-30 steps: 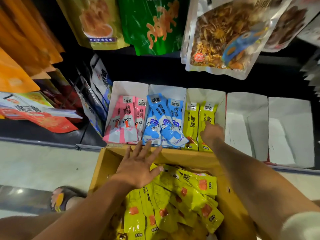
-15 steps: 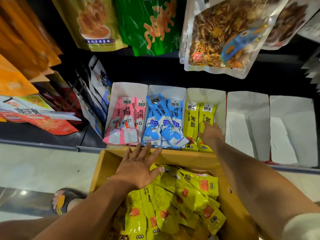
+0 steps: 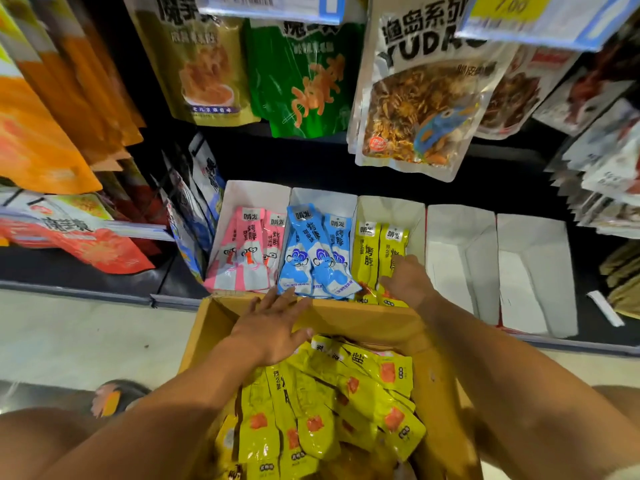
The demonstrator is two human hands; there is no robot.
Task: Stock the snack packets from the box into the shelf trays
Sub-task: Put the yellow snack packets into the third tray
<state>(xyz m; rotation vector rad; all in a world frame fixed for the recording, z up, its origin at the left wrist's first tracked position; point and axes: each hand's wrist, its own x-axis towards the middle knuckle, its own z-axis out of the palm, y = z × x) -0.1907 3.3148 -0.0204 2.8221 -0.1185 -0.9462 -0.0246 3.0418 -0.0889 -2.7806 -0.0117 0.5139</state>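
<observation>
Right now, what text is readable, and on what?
"渔岛系列" and "YUDA", cut off: fish bag
"烤脖": pink packets, blue packets, yellow packets
"7.00", blurry: price tag
Other print: too small or blurred to read.

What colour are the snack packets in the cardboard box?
Yellow snack packets with orange-red patches; head view shows them best.

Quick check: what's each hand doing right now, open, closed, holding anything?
Left hand: open, fingers spread over the brown cardboard box rim.
Right hand: on the yellow snack packets in the white tray; grip cannot be told.
</observation>
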